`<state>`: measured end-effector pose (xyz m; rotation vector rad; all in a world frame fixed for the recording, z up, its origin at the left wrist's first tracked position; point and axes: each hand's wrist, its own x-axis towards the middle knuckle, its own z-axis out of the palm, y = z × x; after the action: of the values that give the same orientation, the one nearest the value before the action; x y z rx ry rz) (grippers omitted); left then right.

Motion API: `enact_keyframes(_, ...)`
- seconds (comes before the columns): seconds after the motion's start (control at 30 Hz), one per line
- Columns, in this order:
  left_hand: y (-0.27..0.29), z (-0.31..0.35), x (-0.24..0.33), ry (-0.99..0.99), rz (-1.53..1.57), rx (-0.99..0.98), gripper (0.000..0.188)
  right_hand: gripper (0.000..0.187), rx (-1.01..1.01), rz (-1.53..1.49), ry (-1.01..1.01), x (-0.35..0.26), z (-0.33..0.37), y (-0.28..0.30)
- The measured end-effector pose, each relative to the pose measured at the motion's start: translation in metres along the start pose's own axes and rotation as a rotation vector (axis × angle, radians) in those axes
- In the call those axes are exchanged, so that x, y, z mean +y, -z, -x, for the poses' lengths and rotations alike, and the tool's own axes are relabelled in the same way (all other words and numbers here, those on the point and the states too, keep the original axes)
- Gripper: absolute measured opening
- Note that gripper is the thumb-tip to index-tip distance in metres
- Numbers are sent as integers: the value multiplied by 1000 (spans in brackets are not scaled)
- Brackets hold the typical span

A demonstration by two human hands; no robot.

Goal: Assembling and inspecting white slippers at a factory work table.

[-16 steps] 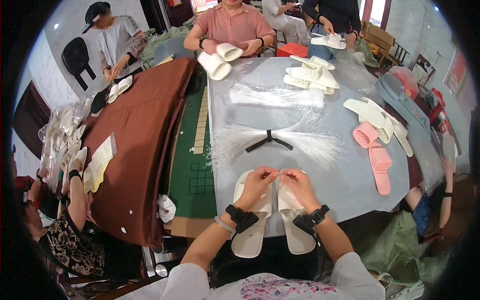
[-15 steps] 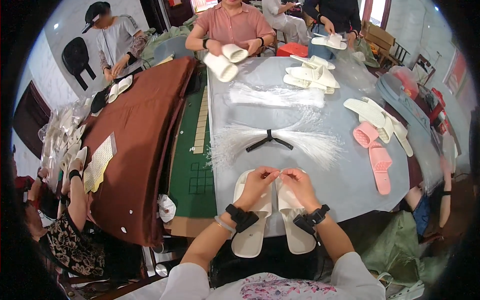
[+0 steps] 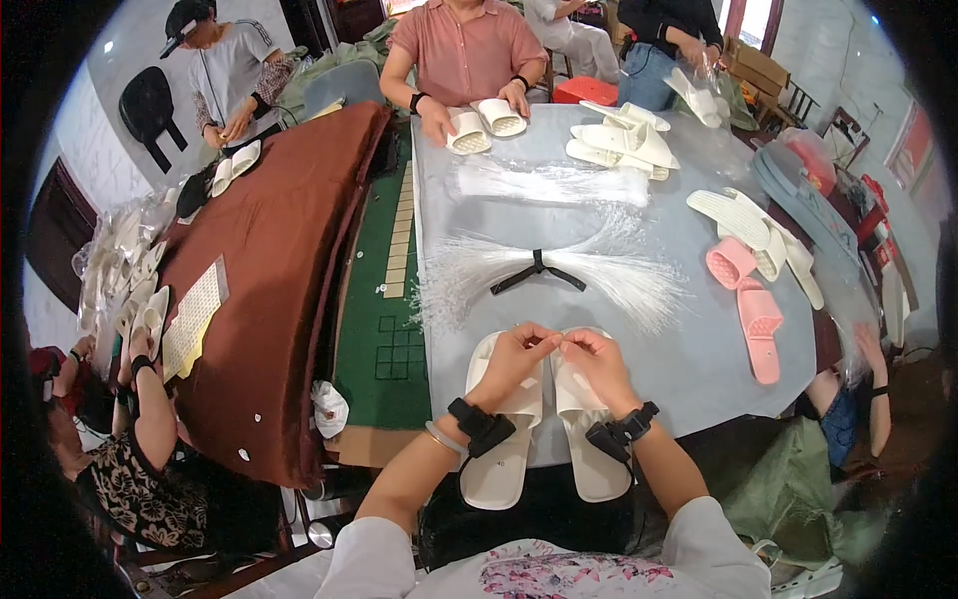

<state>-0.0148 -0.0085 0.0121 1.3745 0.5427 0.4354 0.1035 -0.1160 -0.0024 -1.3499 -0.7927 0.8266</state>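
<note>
A pair of cream slippers, the left slipper (image 3: 495,477) and the right slipper (image 3: 601,473), lies side by side at the table's near edge, heels toward me. Over their straps, my left hand (image 3: 515,363) and my right hand (image 3: 597,367) meet with fingertips pinched together. Anything between those fingertips is too small to make out. Just beyond lies a fanned bundle of thin clear-white strands (image 3: 629,285), bound at its middle by a black strap (image 3: 539,270). Farther back is another bundle of white strands (image 3: 554,186).
Pink slippers (image 3: 760,324) and cream slippers (image 3: 733,220) lie at the right. More cream slippers (image 3: 621,145) are piled at the back. Across the grey table (image 3: 699,399), a person in a pink shirt (image 3: 464,50) holds another pair. A brown-covered table (image 3: 269,290) stands left.
The person across has lowered their slippers onto the table. At the back right, another person's slippers have shifted right and tilted. My hands stay pinched together in nearly the same place.
</note>
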Motion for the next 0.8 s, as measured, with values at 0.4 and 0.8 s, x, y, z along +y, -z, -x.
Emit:
enact_keyframes(0.4,-2,2,-3,-53,232,179,17,18,56,42,-30,-4,0,-5)
enact_keyframes(0.8,-3,-1,2,7,173,141,20,17,48,-15,-29,-4,-3,-2)
